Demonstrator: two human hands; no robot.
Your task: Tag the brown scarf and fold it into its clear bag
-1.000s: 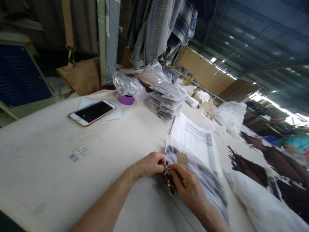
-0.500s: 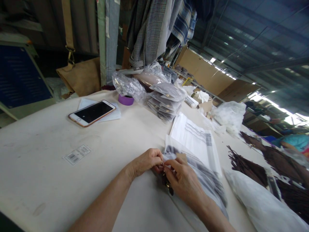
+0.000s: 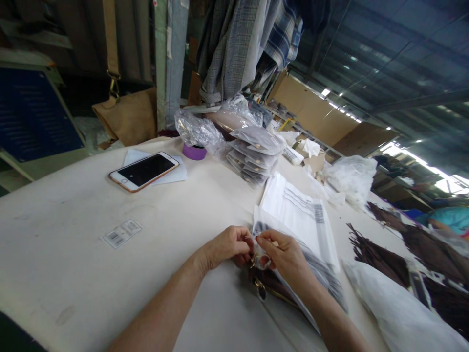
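My left hand (image 3: pixel 234 246) is closed, its fingertips pinched near the metal end of a dark brown zipped bag (image 3: pixel 274 285). What it grips is too small to make out. Opposite it, my right hand (image 3: pixel 284 252) pinches a thin strip of clear plastic (image 3: pixel 262 262), which curls down below the fingers. Gold-coloured hardware (image 3: pixel 261 292) hangs at the bag's near end. Much of the bag is hidden by my right hand and by a printed clear plastic bag (image 3: pixel 322 274). Further back lies a white printed plastic bag (image 3: pixel 289 198).
On the pale table (image 3: pixel 73 244) lie a phone (image 3: pixel 144 171), a barcode label (image 3: pixel 121 233) and a purple tape roll (image 3: pixel 194 152). Behind stands a stack of bagged items (image 3: pixel 254 154). To the right are a white plastic package (image 3: pixel 399 298) and brown fringed pieces (image 3: pixel 377 254).
My right hand has shifted slightly up and away from my left. The plastic strip and more of the brown bag now show between and below them. The view has moved slightly.
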